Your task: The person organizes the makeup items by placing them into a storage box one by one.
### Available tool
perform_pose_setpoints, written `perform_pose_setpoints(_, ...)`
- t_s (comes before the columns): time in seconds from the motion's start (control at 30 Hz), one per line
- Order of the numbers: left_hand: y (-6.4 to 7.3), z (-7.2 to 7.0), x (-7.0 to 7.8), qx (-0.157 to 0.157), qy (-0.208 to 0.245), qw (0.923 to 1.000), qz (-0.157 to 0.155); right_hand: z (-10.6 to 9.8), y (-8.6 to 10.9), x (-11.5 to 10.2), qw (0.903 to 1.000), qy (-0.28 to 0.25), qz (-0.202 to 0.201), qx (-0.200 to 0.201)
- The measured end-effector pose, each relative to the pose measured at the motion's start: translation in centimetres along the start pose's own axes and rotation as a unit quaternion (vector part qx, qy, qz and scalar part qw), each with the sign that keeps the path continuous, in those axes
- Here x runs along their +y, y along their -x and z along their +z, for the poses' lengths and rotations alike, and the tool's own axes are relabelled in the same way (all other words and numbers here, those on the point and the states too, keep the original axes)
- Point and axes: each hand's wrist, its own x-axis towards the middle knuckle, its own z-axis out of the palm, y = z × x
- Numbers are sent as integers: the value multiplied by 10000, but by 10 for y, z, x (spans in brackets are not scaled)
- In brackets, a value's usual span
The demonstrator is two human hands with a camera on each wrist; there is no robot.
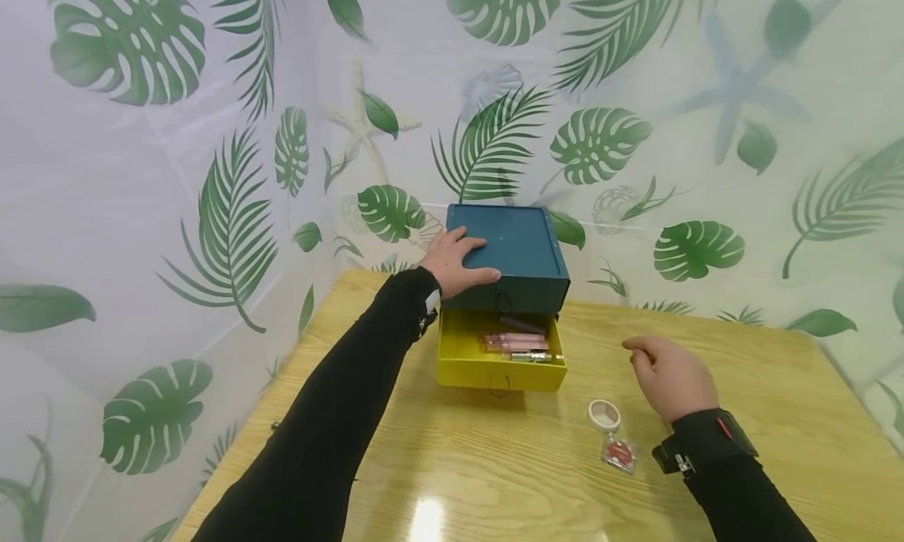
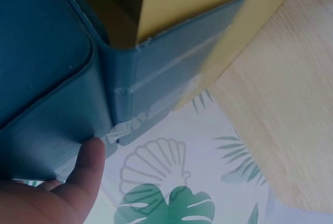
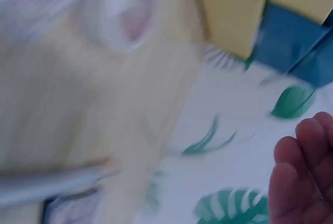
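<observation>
My left hand (image 1: 454,266): spread on blue drawer box (image 1: 521,242) (bracing it, I judge); right hand (image 1: 674,379): loosely curled, holding nothing.

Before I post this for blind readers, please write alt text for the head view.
A person's left hand rests on a blue drawer unit, its yellow drawer open with pink tubes inside; the right hand is above the wooden table near a round white item.

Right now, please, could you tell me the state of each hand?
Left hand: open, touching the dark-blue rectangular drawer box.
Right hand: open, loosely curled, holding nothing visible, over the yellowish wooden table.
</observation>
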Motion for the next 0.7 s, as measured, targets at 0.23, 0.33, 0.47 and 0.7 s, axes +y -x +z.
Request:
perform_pose_setpoints(0.23,0,0,0,28,-63,10000,37,-9,31,37,9909,122,916,-974)
perform_pose_setpoints(0.33,1,-1,0,18,-52,10000,50,-9,40,49,9770,136,1318,-1672)
perform_pose_setpoints(0.47,1,-2,1,45,-11,10000,47,-4,48,61,9515,189,1786,-2497)
perform_pose_setpoints(0.7,1,-1,2,32,40,10000,-13,10,60,63,9383,126,1994,-2824)
